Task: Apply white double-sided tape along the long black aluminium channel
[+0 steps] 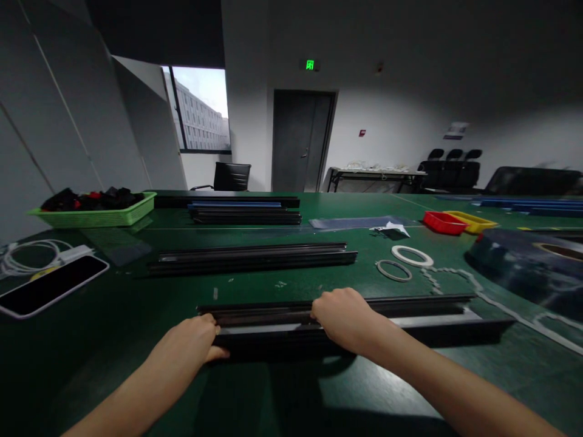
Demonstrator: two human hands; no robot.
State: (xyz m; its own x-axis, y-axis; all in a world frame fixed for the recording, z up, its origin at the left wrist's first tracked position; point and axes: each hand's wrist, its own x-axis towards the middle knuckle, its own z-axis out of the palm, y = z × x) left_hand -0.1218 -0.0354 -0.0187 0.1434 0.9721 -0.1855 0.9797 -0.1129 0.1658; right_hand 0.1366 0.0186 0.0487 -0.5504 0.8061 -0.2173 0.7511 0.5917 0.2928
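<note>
A long black metal rail (410,318) lies crosswise on the green table (273,282) close to me. My left hand (194,340) is curled over the rail's left end, fingers closed on it. My right hand (344,315) grips the rail near its middle, fingers wrapped over the far edge. A second long black rail (250,258) lies parallel a little farther away. Behind it sits a stack of dark and blue rails (246,212).
A phone (50,285) and white cable (31,252) lie at the left, a green basket of black and red parts (98,209) behind them. Two tape rings (403,262), red (444,223) and yellow trays (473,221), and a large dark roll (528,264) are at the right.
</note>
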